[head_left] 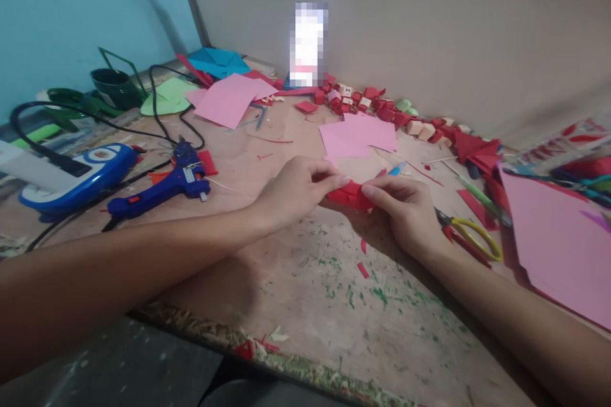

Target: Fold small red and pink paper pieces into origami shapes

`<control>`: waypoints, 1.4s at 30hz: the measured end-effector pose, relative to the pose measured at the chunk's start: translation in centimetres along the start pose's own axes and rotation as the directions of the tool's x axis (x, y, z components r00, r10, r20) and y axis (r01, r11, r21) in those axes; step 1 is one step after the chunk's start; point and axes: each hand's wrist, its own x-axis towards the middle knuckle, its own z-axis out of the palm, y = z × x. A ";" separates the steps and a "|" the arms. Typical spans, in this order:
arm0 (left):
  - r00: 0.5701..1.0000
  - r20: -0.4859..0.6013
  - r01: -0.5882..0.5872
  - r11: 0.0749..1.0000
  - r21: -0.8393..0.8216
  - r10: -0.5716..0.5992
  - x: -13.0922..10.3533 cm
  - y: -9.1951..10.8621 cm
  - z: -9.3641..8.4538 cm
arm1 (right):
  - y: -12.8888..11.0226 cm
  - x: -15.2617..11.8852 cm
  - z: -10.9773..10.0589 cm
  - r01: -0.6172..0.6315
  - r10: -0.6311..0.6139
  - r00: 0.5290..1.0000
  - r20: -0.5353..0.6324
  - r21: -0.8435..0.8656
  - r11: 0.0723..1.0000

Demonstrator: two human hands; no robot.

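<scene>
Between my two hands is a small folded piece of red paper (352, 196), held just above the wooden table (296, 267). My left hand (301, 187) pinches its left end with thumb and fingers. On the other end, my right hand (403, 206) grips it between thumb and forefinger. Small red paper scraps (363, 269) lie on the table below. Close by my right hand are scissors (470, 238) with yellow and red handles. Sheets of pink paper (358, 137) lie just beyond my hands.
A blue glue gun (165, 187) and a blue-and-white power strip (79, 181) with black cables lie left. At the back, a lit phone (308, 44) stands by a row of small red and cream paper cubes (372, 105). Large pink paper (558, 248) covers the right side.
</scene>
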 end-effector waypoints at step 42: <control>0.996 0.029 -0.081 0.994 0.075 0.079 -0.1 0.0 0.3 | -0.3 0.0 0.2 0.015 -0.026 0.987 0.159 0.069 0.997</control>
